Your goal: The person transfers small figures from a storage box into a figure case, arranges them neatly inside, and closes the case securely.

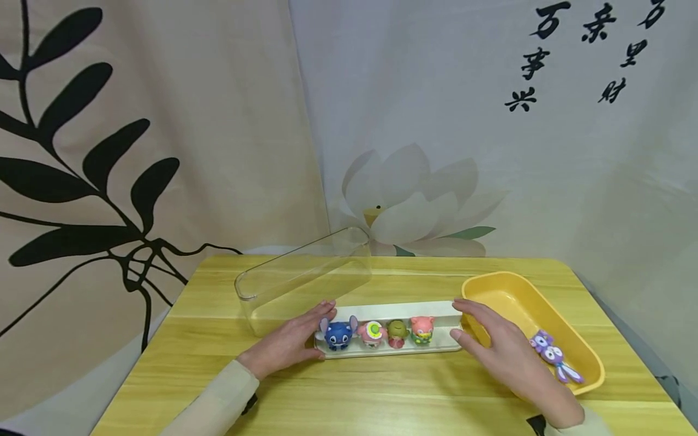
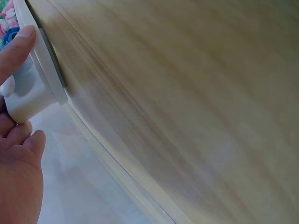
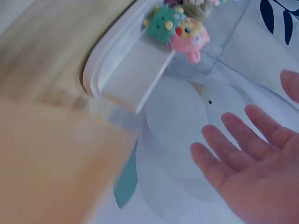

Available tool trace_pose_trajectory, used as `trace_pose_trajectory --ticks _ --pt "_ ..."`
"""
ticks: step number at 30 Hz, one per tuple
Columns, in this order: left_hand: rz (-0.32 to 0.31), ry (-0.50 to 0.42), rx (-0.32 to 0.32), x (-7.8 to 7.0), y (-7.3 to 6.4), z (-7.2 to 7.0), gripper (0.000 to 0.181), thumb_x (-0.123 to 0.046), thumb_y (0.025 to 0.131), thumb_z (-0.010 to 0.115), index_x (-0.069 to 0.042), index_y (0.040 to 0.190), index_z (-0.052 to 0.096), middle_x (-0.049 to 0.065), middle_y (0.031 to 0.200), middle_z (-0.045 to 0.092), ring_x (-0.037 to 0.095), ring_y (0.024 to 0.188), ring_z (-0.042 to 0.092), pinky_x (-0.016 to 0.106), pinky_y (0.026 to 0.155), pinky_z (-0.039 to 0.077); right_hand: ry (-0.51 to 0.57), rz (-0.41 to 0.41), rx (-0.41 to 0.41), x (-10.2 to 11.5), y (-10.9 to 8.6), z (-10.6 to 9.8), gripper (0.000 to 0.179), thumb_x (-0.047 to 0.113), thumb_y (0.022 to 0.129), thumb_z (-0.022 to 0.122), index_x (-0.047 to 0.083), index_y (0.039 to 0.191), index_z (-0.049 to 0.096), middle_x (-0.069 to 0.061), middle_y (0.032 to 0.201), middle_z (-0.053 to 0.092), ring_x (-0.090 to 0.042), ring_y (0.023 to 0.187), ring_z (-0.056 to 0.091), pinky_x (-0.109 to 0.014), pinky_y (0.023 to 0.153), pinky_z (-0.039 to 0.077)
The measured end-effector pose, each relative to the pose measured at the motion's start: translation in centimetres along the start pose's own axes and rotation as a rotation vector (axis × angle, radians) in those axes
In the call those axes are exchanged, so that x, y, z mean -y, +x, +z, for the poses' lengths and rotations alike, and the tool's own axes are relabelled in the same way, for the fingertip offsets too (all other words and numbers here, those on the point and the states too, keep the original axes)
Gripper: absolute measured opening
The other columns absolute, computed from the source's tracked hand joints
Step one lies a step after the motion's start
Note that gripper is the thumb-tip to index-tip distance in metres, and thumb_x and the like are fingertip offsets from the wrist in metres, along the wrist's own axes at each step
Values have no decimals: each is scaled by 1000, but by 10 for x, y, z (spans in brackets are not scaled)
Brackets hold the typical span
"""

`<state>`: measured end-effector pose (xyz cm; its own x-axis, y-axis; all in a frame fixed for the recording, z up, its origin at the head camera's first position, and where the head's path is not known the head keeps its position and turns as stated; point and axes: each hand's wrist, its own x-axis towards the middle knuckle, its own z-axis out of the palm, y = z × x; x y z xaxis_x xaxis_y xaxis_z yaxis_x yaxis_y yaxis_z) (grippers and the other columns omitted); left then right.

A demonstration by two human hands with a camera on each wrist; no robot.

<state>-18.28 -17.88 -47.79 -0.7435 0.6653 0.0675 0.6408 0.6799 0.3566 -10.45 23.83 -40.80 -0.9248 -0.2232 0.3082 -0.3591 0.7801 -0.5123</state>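
Observation:
A white stepped display base [image 1: 447, 342] lies on the table, bearing a row of small figurines. From the left come a blue big-eared figurine [image 1: 339, 334], a pink one with a yellow-green swirl [image 1: 373, 333], an olive-green one [image 1: 397, 333] and a pink one with pointed ears [image 1: 422, 330]. My left hand [image 1: 294, 339] grips the base's left end; in the left wrist view its thumb [image 2: 18, 49] lies on the front edge, the other fingers behind. Beside the right end hovers my right hand [image 1: 504, 348], holding nothing, its fingers [image 3: 233, 149] extended in the right wrist view.
A clear plastic cover [image 1: 305, 278] stands behind the base at left. To the right, a yellow bin [image 1: 498, 287] holds purple figurines [image 1: 556, 356] and sits partly behind the right hand. Printed curtains hang beyond the wooden table [image 1: 382, 399].

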Motion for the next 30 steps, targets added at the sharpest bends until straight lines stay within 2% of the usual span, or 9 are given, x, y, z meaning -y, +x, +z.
trace_pose_trajectory --ticks 8,13,16,19,24,30 --pt "-3 -8 5 0 0 0 93 -32 87 84 -11 163 33 11 171 24 28 154 29 48 120 37 -89 4 -65 -7 -12 -21 56 37 98 73 11 145 57 -10 149 57 -40 135 52 -64 101 47" --pt "2 -3 -3 0 0 0 94 -32 87 84 -11 163 33 11 170 24 29 153 30 48 120 37 -93 33 -79 -20 -18 -32 59 36 98 73 9 147 55 -16 151 53 -46 135 48 -66 98 45" --pt "6 2 -7 0 0 1 94 -32 86 84 -11 162 34 11 170 25 28 153 30 47 119 38 -113 46 -83 -28 -21 -38 59 35 99 71 6 147 54 -18 151 53 -44 128 54 -62 91 51" --pt "2 3 -3 0 0 0 93 -33 87 84 -11 162 34 10 170 25 28 153 30 47 119 38 -128 75 -77 -36 -25 -44 60 36 100 70 4 148 53 -20 150 53 -46 127 55 -65 88 51" --pt "-8 -11 11 -1 0 -2 94 -34 87 83 -12 163 33 10 171 24 27 154 29 47 120 37 -136 149 -49 -55 -30 -50 64 41 102 66 3 151 48 -26 150 50 -56 132 46 -75 93 42" --pt "-4 -11 11 -1 0 -3 93 -33 87 84 -12 163 33 10 170 24 28 154 29 48 120 37 -163 188 -28 -77 -36 -51 65 41 104 63 -2 149 46 -33 149 47 -59 131 44 -76 96 39"
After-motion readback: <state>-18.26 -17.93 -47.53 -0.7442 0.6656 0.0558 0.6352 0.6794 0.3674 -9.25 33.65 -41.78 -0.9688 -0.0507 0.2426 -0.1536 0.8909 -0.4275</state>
